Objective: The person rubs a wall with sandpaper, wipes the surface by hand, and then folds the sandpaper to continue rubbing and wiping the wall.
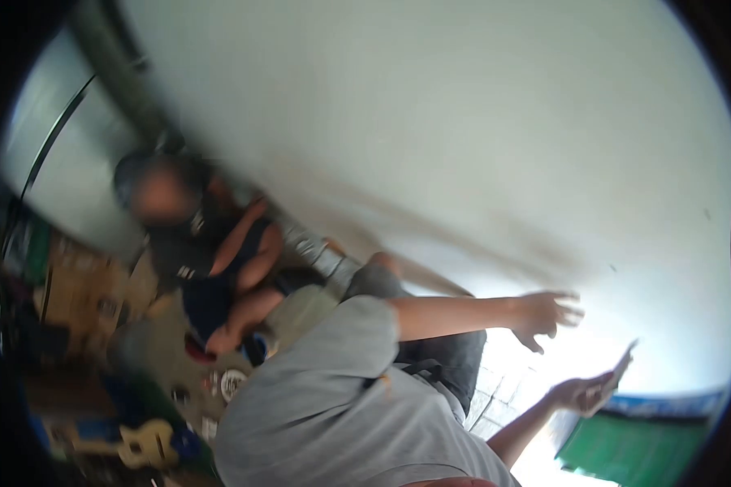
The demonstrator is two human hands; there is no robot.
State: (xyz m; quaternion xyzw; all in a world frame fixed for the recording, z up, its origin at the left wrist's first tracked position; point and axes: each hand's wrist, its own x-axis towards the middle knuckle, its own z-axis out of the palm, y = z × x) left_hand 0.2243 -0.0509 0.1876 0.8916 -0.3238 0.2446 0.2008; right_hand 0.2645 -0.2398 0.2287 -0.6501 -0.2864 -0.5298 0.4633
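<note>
Currently, the left hand (542, 315) is unladen, fingers half-spread. At its 5 o'clock, the right hand (583, 397) grips 1 thin slab (625, 365), fingers curled.

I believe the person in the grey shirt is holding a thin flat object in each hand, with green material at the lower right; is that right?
Not quite: only the right hand holds a thin flat object. The head view shows nothing in the left hand, its fingers loosely spread. The green material is indeed at the lower right.
</note>
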